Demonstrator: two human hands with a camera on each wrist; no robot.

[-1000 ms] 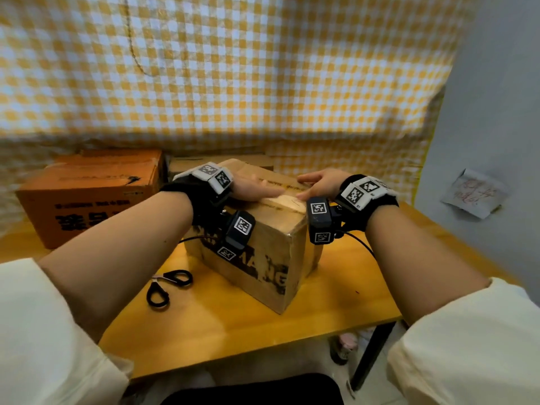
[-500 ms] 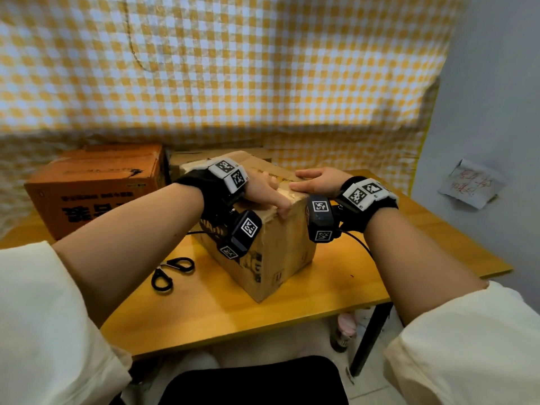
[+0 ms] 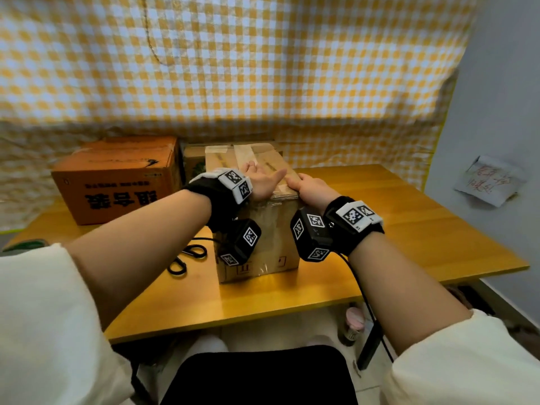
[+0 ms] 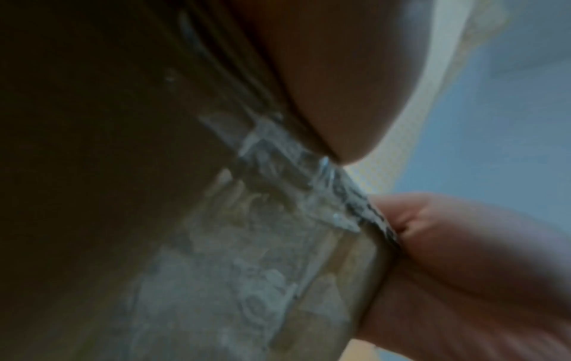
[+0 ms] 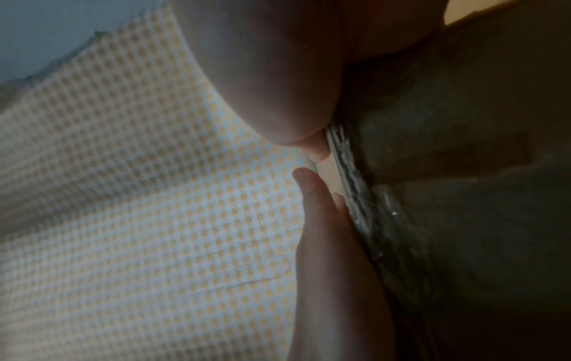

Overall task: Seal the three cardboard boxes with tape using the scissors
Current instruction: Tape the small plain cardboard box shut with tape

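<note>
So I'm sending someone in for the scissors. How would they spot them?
Start at the yellow wooden table. Left of the taped box under both hands, by the left forearm, lie the scissors. Their black loop handles set them apart from the boxes around them.

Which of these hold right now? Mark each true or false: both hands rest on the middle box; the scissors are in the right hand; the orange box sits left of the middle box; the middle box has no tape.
1. Both hands rest on the middle box: true; left hand, right hand.
2. False: the scissors lie on the table.
3. True: the orange box sits left.
4. False: clear tape runs along its top.
</note>
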